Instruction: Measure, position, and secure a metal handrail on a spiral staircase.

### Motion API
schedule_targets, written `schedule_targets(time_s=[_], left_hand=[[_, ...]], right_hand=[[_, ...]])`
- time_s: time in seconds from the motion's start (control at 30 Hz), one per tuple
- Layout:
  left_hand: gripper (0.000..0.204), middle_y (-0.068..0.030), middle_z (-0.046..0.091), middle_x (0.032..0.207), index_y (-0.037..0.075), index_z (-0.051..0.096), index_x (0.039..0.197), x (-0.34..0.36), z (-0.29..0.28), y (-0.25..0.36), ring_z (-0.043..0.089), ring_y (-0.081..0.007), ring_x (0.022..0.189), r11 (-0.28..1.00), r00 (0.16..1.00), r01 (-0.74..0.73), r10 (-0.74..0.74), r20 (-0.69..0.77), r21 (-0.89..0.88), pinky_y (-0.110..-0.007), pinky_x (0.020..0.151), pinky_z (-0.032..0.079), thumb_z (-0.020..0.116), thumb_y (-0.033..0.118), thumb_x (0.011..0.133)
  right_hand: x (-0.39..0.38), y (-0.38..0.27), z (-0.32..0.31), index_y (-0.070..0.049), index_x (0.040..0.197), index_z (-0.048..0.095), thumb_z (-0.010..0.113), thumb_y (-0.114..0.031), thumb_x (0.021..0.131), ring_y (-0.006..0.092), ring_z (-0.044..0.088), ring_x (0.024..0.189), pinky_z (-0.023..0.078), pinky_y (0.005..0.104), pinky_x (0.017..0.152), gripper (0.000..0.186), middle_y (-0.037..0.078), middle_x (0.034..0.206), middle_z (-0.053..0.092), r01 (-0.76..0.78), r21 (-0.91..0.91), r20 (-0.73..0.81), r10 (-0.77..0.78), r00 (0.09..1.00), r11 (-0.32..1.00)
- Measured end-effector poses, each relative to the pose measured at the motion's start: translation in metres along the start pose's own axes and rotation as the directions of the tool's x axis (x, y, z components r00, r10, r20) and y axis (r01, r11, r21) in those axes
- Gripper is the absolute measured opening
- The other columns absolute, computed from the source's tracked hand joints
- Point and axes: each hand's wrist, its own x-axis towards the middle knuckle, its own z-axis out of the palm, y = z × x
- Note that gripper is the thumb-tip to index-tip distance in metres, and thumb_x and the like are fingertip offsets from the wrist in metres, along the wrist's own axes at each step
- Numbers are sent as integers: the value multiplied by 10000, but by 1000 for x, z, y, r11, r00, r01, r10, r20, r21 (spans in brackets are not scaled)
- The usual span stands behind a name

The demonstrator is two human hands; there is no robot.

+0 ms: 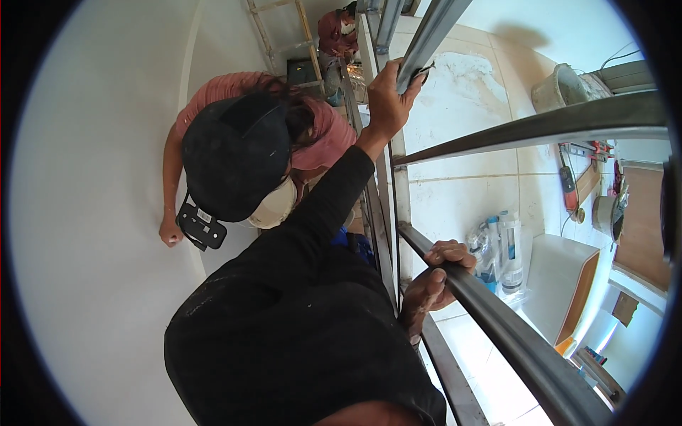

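Observation:
My left arm, in a black sleeve, stretches up and away. At its end my left hand [388,103] is closed around the lower end of a grey metal tube [430,42]; a small dark piece shows by the fingertips. Lower down, my right hand [435,280] grips a dark metal rail [508,334], with fingers over its top and the thumb on the near side. Both pieces belong to or stand against a metal frame whose upright [383,213] runs between me and the tiled floor. Most of my right forearm is hidden behind my body.
A person in a black cap [238,156] bends close on my left. Farther off, another person [337,42] crouches near sparks and a wooden ladder [305,32]. Another rail [533,131] crosses at right. Beyond lie plastic-wrapped tubes [510,252], a bucket [558,89] and a white cabinet [558,277].

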Motion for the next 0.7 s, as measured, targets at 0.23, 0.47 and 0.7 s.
schedule_targets(time_s=[0.23, 0.47, 0.7], left_hand=[[323, -167, 727, 904, 10, 628, 1153, 18, -5, 10, 740, -315, 811, 996, 997, -79, 80, -22, 51, -382, 716, 564, 785, 163, 916], [365, -174, 738, 931, 7, 645, 1174, -14, -24, -19, 754, -303, 834, 1000, 998, 0, 2, 68, -23, -366, 721, 572, 808, 186, 901], [359, -184, 736, 915, -11, 649, 1161, 9, -11, 0, 751, -283, 815, 999, 998, -17, 20, 53, -49, -360, 714, 574, 809, 167, 894]], right_hand=[[-3, 7, -4, -36, 1019, 547, 719, -374, 942, 147, 492, 748, 426, 286, 694, 387, 42, 816, 509, 2, -22, 30, -1, 1000, 1000], [-7, 9, -6, -51, 1016, 527, 776, -414, 902, 158, 495, 787, 427, 304, 720, 454, 50, 808, 543, -79, 27, 6, 79, 997, 997], [-8, 7, -5, -34, 1015, 525, 763, -349, 907, 159, 493, 790, 424, 296, 723, 409, 64, 835, 533, -62, 56, -12, 63, 998, 997]])
